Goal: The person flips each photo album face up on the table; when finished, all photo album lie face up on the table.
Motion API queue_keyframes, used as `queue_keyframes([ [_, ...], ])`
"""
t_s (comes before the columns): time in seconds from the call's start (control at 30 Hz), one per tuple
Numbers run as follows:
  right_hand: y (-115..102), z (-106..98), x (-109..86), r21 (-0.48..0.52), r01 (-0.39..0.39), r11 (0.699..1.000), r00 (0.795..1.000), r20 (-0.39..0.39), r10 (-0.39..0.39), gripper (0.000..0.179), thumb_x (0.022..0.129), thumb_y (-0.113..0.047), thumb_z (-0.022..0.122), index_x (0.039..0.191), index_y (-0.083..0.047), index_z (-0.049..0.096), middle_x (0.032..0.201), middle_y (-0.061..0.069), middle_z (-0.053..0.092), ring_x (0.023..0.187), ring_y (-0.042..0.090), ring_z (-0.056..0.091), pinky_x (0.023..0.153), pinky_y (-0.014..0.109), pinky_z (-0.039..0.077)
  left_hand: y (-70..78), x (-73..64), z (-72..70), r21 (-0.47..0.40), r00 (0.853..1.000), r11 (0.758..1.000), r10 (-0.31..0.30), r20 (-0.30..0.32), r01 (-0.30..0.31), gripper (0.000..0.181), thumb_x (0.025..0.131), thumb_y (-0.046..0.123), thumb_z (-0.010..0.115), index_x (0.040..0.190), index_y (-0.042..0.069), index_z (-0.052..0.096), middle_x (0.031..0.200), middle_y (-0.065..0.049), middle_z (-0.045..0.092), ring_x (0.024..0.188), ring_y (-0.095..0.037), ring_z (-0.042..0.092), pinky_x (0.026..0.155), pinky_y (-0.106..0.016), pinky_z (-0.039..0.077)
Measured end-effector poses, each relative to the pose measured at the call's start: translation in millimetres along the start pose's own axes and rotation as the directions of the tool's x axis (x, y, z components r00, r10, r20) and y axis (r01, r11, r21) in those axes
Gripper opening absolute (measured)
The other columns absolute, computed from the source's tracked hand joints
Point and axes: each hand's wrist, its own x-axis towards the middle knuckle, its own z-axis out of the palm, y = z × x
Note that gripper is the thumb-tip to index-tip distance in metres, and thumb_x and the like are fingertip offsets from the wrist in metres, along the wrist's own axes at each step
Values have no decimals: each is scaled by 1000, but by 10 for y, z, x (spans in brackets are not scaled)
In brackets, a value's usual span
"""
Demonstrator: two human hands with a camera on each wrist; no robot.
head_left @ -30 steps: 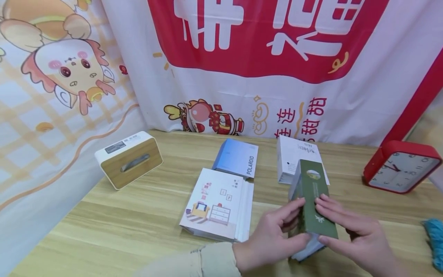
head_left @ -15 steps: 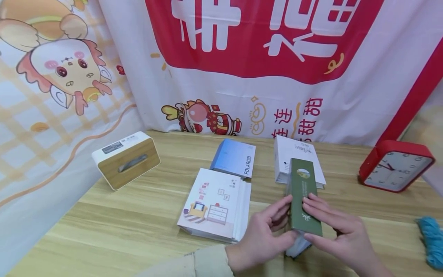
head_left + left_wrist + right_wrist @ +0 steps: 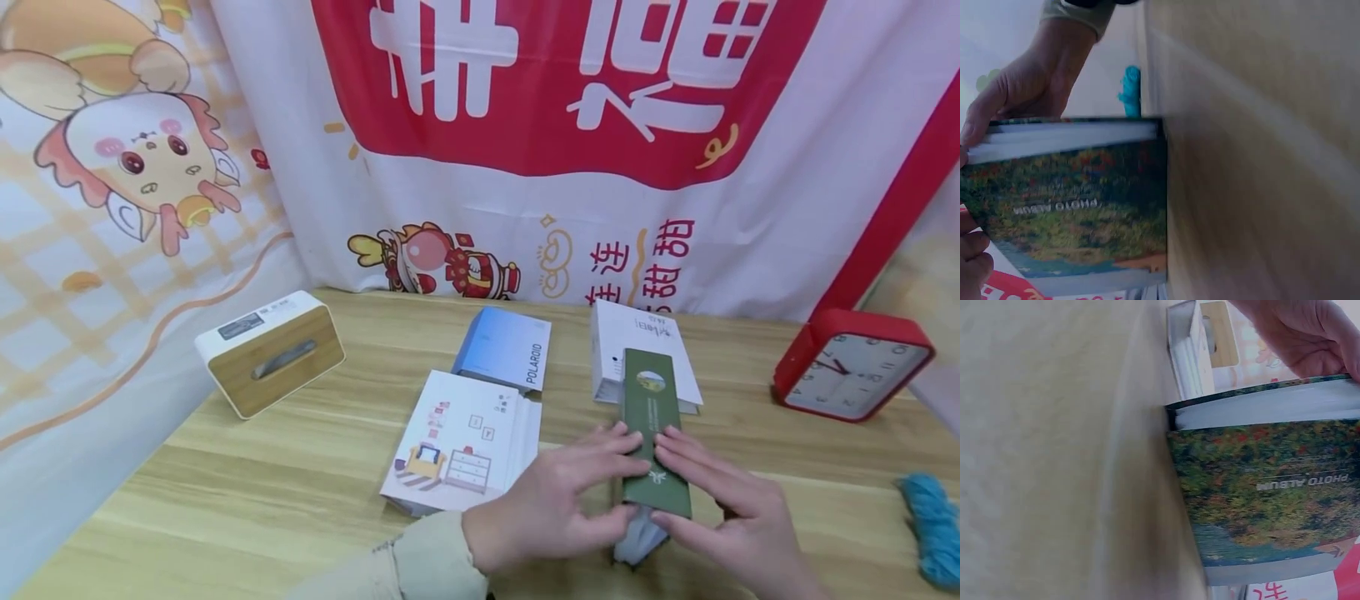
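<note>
A photo album (image 3: pixel 651 417) with a dark green spine stands spine up on the wooden table, its covers facing sideways. My left hand (image 3: pixel 558 504) holds it at the near left, fingertips on the spine edge and thumb at the near end. On the other side, my right hand (image 3: pixel 738 517) grips it with fingers along the spine and thumb at the near corner. The left wrist view shows a landscape cover (image 3: pixel 1079 206) lettered PHOTO ALBUM and white page edges. A similar cover (image 3: pixel 1272 487) faces the right wrist camera, its lower edge at the tabletop.
Beyond the album lies a white album (image 3: pixel 637 342). To the left are a white album with a room drawing (image 3: pixel 450 442) and a blue POLAROID album (image 3: pixel 504 343). A wood-fronted white box (image 3: pixel 270 358) stands far left; a red clock (image 3: pixel 855 367) and blue yarn (image 3: pixel 930 529) are right.
The album has shifted slightly left in view and turned a little straighter. My left hand's fingers have moved up onto the spine, lying flatter than before. The head view has also shifted slightly.
</note>
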Motion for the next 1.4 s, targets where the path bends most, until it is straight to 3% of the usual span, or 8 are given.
queue_keyframes([
  [0.17,1,78,-24,267,23,964,1000,-11,-21,76,57,22,74,126,21,41,140,24,39,128,15,43,90,21,43,-36,37,-110,51,996,998,34,85,-38,30,80,19,69,105,3,64,124,-13,59,125,-20,47,107,-26,31],
  [0.3,-52,86,-26,211,-157,965,987,66,147,90,61,18,75,139,8,32,150,15,28,132,5,35,89,17,44,-77,125,-189,49,980,997,41,192,-51,27,83,25,67,101,5,62,123,-10,60,123,-17,49,108,-24,28],
  [0.37,-58,79,-23,157,-275,948,956,147,253,97,65,9,77,146,-4,25,152,12,24,132,-3,30,88,15,45,-92,162,-220,46,970,997,53,237,-66,24,84,26,67,97,6,61,123,-10,60,122,-17,50,108,-23,28],
  [0.57,40,85,-47,119,-539,834,797,394,458,109,72,-19,79,149,-33,2,153,16,15,122,-16,30,87,38,50,-114,240,-294,0,944,998,57,324,-61,21,83,23,67,89,8,53,123,-12,59,115,-16,56,94,-13,41],
  [0.83,141,146,-109,52,-579,814,743,446,500,110,70,-30,80,148,-37,2,154,13,12,127,-8,27,93,39,45,-106,321,-360,285,911,940,59,408,-188,48,83,48,63,121,18,62,123,1,61,92,-8,66,64,-13,50],
  [1.17,240,234,-201,94,-499,862,799,436,414,108,69,-30,81,149,-29,8,153,14,14,124,-14,26,94,11,37,-57,381,-454,320,804,922,-16,594,-218,46,90,42,54,126,14,58,129,-4,57,116,-13,54,81,-18,51],
  [1.27,264,270,-241,114,-429,896,846,397,355,106,68,-22,82,149,-22,14,149,21,23,124,-10,31,93,8,35,-58,380,-473,290,796,936,-18,605,-199,44,90,38,55,125,11,59,126,-7,58,115,-14,56,81,-18,51],
  [1.4,289,271,-272,109,-333,937,899,336,281,97,65,-6,81,146,-10,27,140,27,35,119,-2,42,90,10,39,-75,352,-492,253,811,951,-2,585,-179,42,87,33,58,120,7,62,119,-10,62,109,-16,60,76,-18,53],
])
